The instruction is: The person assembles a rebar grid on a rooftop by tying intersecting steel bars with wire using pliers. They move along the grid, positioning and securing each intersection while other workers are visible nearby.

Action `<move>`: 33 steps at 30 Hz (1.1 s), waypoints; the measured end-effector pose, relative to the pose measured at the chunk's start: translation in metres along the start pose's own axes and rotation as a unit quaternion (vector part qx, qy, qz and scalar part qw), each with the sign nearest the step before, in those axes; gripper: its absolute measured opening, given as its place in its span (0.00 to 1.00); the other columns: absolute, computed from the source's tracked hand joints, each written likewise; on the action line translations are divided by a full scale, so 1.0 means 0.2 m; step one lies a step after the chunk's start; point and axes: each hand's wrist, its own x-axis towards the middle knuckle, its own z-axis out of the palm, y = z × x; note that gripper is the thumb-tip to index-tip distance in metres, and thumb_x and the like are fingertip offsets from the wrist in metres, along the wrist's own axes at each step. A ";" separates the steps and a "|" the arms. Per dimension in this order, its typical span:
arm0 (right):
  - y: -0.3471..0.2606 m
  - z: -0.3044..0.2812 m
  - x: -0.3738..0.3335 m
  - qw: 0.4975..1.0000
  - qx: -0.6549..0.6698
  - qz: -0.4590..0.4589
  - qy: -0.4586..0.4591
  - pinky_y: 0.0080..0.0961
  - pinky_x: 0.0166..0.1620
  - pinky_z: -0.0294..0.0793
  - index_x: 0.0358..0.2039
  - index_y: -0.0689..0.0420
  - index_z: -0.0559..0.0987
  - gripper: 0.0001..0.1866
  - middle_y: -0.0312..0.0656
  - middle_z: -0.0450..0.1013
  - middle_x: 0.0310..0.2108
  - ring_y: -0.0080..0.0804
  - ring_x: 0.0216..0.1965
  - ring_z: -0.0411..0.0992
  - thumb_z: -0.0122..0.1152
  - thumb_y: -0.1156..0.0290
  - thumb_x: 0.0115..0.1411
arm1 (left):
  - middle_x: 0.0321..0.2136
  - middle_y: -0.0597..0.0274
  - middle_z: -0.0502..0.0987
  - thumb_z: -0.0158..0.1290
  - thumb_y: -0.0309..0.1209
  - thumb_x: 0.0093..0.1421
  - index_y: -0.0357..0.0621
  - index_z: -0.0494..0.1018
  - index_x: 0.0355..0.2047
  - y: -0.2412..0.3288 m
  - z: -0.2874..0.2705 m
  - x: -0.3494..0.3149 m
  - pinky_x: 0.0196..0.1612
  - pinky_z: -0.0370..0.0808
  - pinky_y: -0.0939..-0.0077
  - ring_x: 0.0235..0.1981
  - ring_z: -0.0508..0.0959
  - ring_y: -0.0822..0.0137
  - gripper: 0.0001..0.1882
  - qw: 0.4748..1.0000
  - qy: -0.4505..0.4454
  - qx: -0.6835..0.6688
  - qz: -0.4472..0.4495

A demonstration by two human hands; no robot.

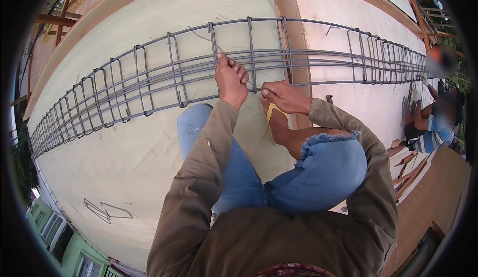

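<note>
A long rebar cage (pixel 250 38) of grey bars and square stirrups stretches across in front of me. My left hand (pixel 231 80) is closed over the cage's near half, with a thin tie wire (pixel 205 38) running up and left out of its fingers. Close by on the right, my right hand (pixel 286 98) is pinched at the near lower bar, beside a stirrup corner. What lies between its fingertips is too small to make out. My foot in a yellow-strapped sandal (pixel 271 110) rests just under that hand, and my knees are bent on the near side.
Pale panels (pixel 134 170) lie under the cage, with a step up to a pinkish board (pixel 343 105) at right. Bent wire pieces (pixel 107 211) lie at lower left. Another person (pixel 438 122) crouches by the cage's far right end. Timber pieces (pixel 411 172) lie nearby.
</note>
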 end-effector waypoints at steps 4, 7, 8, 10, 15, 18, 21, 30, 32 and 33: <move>0.04 0.10 -0.05 0.977 0.179 0.110 -0.035 0.40 0.40 0.70 0.30 0.61 0.74 0.20 0.47 0.75 0.32 0.46 0.35 0.74 0.45 0.58 0.70 | 0.16 0.74 0.57 0.45 0.46 0.72 0.50 0.60 0.26 -0.20 0.09 -0.03 0.14 0.51 0.81 0.13 0.56 0.81 0.20 0.977 -0.015 0.140 0.161; 0.07 0.14 -0.07 0.983 0.121 0.131 -0.049 0.45 0.47 0.70 0.33 0.58 0.76 0.21 0.48 0.76 0.33 0.50 0.40 0.74 0.43 0.54 0.70 | 0.15 0.74 0.58 0.47 0.44 0.72 0.49 0.62 0.28 -0.23 0.06 -0.01 0.14 0.52 0.82 0.13 0.57 0.82 0.18 0.958 -0.036 0.204 0.200; 0.07 0.14 -0.09 0.986 0.088 0.129 -0.051 0.44 0.47 0.70 0.32 0.57 0.77 0.20 0.48 0.75 0.31 0.48 0.38 0.74 0.44 0.54 0.70 | 0.15 0.74 0.59 0.47 0.44 0.72 0.48 0.63 0.29 -0.24 0.06 0.00 0.14 0.53 0.82 0.13 0.57 0.83 0.17 0.948 -0.042 0.231 0.216; 0.05 0.12 -0.12 0.991 0.020 0.121 -0.062 0.41 0.47 0.70 0.32 0.54 0.78 0.18 0.48 0.75 0.28 0.43 0.34 0.75 0.45 0.55 0.70 | 0.15 0.74 0.59 0.48 0.43 0.71 0.46 0.64 0.31 -0.27 0.05 0.01 0.14 0.53 0.82 0.13 0.57 0.83 0.16 0.933 -0.046 0.270 0.236; 0.03 0.07 -0.15 0.995 -0.030 0.070 -0.070 0.44 0.56 0.68 0.35 0.52 0.80 0.20 0.53 0.76 0.35 0.54 0.42 0.75 0.44 0.53 0.70 | 0.15 0.75 0.60 0.48 0.39 0.72 0.42 0.68 0.34 -0.31 0.03 0.04 0.15 0.54 0.84 0.14 0.58 0.84 0.13 0.902 -0.033 0.348 0.252; 0.24 0.04 -0.14 0.989 0.121 -0.008 0.089 0.43 0.50 0.72 0.42 0.59 0.79 0.20 0.51 0.78 0.39 0.51 0.46 0.75 0.48 0.55 0.70 | 0.17 0.74 0.62 0.48 0.38 0.71 0.41 0.70 0.36 -0.27 0.04 0.11 0.15 0.55 0.84 0.14 0.59 0.84 0.13 0.920 -0.029 0.357 0.159; 0.54 -0.18 -0.15 0.931 0.198 0.075 0.299 0.34 0.39 0.75 0.43 0.63 0.80 0.14 0.49 0.78 0.32 0.43 0.36 0.78 0.54 0.66 0.67 | 0.19 0.73 0.64 0.48 0.36 0.71 0.41 0.72 0.42 -0.21 0.03 0.13 0.15 0.57 0.85 0.15 0.60 0.83 0.11 0.920 -0.040 0.387 0.031; 1.15 -0.51 0.18 0.941 -0.280 0.129 0.137 0.47 0.51 0.69 0.38 0.55 0.82 0.16 0.45 0.77 0.39 0.46 0.48 0.73 0.55 0.55 0.65 | 0.18 0.72 0.66 0.48 0.34 0.71 0.40 0.73 0.42 -0.34 -0.06 -0.03 0.13 0.57 0.85 0.12 0.63 0.81 0.10 0.875 -0.063 0.454 -0.154; 1.19 -0.53 0.19 0.951 -0.261 0.138 0.097 0.47 0.51 0.67 0.39 0.55 0.81 0.17 0.45 0.77 0.39 0.46 0.48 0.73 0.55 0.54 0.65 | 0.18 0.72 0.66 0.48 0.34 0.71 0.40 0.72 0.41 -0.36 -0.03 -0.04 0.13 0.57 0.85 0.13 0.62 0.81 0.10 0.877 -0.068 0.449 -0.158; 1.23 -0.54 0.19 0.958 -0.236 0.135 0.095 0.47 0.51 0.67 0.38 0.55 0.81 0.17 0.45 0.76 0.39 0.46 0.47 0.73 0.55 0.54 0.65 | 0.18 0.72 0.66 0.48 0.34 0.71 0.40 0.72 0.41 -0.36 -0.02 -0.03 0.13 0.57 0.85 0.13 0.62 0.81 0.10 0.877 -0.076 0.449 -0.153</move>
